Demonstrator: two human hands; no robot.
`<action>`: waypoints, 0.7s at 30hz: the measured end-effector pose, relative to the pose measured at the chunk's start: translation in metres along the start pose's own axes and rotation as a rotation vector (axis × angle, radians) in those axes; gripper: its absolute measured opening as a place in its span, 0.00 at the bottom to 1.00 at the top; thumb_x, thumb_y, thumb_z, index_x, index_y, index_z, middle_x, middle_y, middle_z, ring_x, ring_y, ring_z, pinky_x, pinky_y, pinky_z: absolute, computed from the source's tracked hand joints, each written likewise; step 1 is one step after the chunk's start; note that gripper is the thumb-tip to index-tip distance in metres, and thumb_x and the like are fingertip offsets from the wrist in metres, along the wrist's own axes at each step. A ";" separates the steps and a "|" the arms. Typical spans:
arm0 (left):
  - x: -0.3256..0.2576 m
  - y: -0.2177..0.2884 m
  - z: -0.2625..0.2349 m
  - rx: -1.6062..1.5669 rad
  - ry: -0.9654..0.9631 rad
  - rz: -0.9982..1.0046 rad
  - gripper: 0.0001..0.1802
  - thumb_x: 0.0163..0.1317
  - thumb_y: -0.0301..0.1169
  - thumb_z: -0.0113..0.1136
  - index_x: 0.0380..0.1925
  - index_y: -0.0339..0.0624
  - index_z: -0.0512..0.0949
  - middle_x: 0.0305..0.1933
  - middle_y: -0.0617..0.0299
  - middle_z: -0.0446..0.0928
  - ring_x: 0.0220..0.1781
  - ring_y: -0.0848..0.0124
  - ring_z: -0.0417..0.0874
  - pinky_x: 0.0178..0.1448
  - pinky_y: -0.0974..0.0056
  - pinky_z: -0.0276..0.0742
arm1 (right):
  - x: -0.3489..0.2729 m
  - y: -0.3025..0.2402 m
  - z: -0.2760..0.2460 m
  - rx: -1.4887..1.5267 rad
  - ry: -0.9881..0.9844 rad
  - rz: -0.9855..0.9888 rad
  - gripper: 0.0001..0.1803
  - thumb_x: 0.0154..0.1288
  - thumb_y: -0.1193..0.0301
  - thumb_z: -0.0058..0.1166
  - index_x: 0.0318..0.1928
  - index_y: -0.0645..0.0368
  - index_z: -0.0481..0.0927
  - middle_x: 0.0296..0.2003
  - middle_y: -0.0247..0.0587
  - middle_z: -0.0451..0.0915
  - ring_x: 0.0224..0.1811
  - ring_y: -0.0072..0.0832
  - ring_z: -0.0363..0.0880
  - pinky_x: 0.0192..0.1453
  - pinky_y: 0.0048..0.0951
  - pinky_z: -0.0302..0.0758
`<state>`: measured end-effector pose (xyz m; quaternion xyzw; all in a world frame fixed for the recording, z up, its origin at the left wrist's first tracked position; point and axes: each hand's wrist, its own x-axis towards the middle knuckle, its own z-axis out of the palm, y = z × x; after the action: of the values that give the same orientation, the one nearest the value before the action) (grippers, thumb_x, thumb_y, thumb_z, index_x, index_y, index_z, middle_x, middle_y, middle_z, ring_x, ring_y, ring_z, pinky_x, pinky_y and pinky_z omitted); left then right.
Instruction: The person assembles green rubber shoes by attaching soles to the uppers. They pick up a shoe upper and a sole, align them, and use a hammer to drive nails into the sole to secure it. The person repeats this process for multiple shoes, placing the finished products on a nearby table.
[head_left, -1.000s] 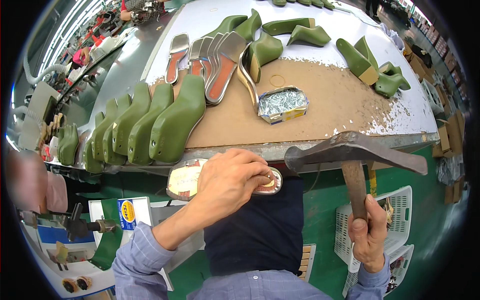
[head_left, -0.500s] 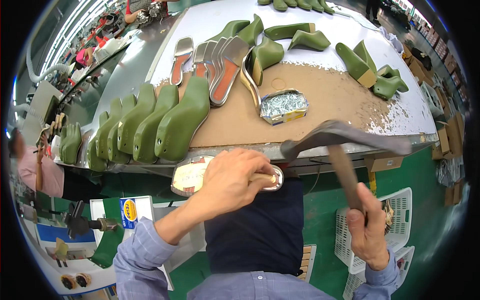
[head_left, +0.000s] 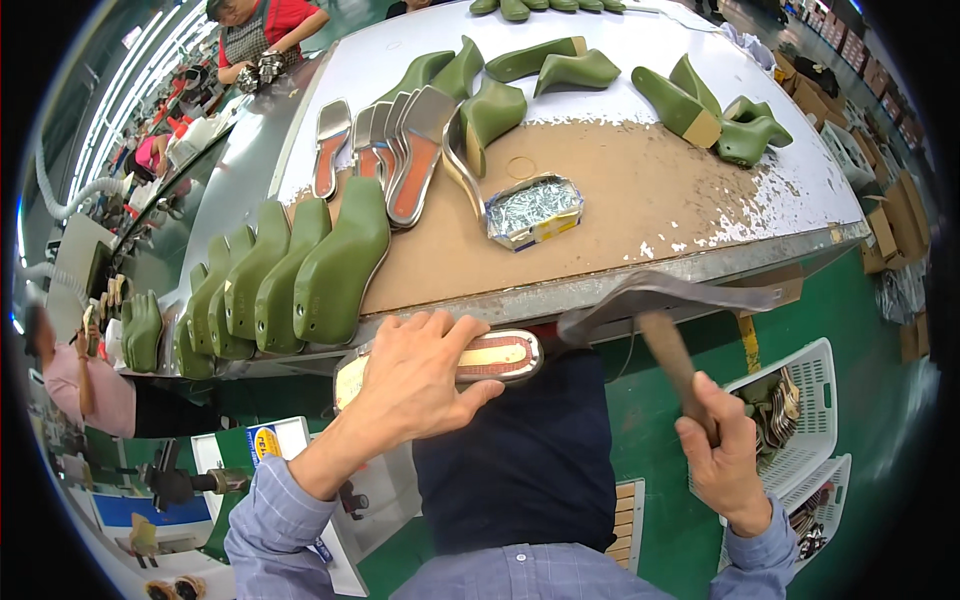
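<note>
My left hand [head_left: 425, 375] presses down on a shoe last with a tan and red insole [head_left: 495, 357], held sole up just below the table's front edge. My right hand [head_left: 722, 455] grips the wooden handle of a hammer [head_left: 665, 300]. The hammer's dark metal head is blurred and sits close to the right end of the insole. A small foil tray of shiny tacks [head_left: 533, 210] lies on the brown worn patch of the table [head_left: 640, 190] above my hands.
A row of green shoe lasts [head_left: 290, 275] stands at the table's left front. Several insoles [head_left: 405, 155] lie fanned behind them. More green lasts [head_left: 700, 105] lie across the far side. White baskets [head_left: 800, 420] stand at lower right. Other people work along the left.
The hammer has swung down and to the left, from raised at the right to near the insole's right end. My left hand stays on the last.
</note>
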<state>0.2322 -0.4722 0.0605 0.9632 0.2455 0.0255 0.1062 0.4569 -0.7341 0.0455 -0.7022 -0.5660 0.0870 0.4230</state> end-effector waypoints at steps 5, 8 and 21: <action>-0.004 0.003 0.001 0.005 -0.011 -0.050 0.31 0.54 0.54 0.73 0.50 0.45 0.79 0.41 0.57 0.79 0.48 0.57 0.81 0.53 0.52 0.70 | 0.019 -0.018 -0.021 0.003 0.091 -0.155 0.30 0.67 0.83 0.59 0.69 0.63 0.68 0.40 0.48 0.84 0.35 0.28 0.82 0.39 0.27 0.80; -0.005 0.003 0.005 0.011 0.006 -0.052 0.31 0.54 0.54 0.72 0.49 0.44 0.79 0.42 0.57 0.80 0.48 0.57 0.82 0.53 0.52 0.71 | 0.028 -0.028 -0.026 0.348 0.214 -0.172 0.30 0.71 0.81 0.57 0.71 0.60 0.65 0.40 0.48 0.84 0.33 0.28 0.81 0.38 0.26 0.80; -0.009 0.005 0.008 0.016 0.000 -0.088 0.31 0.58 0.55 0.69 0.49 0.42 0.77 0.44 0.54 0.80 0.50 0.55 0.81 0.54 0.50 0.70 | 0.042 -0.039 -0.032 0.519 0.255 -0.245 0.27 0.72 0.75 0.58 0.69 0.59 0.71 0.44 0.42 0.84 0.43 0.35 0.85 0.46 0.33 0.81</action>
<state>0.2271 -0.4821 0.0537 0.9523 0.2879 0.0188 0.0994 0.4623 -0.7128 0.1074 -0.5025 -0.5478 0.0884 0.6630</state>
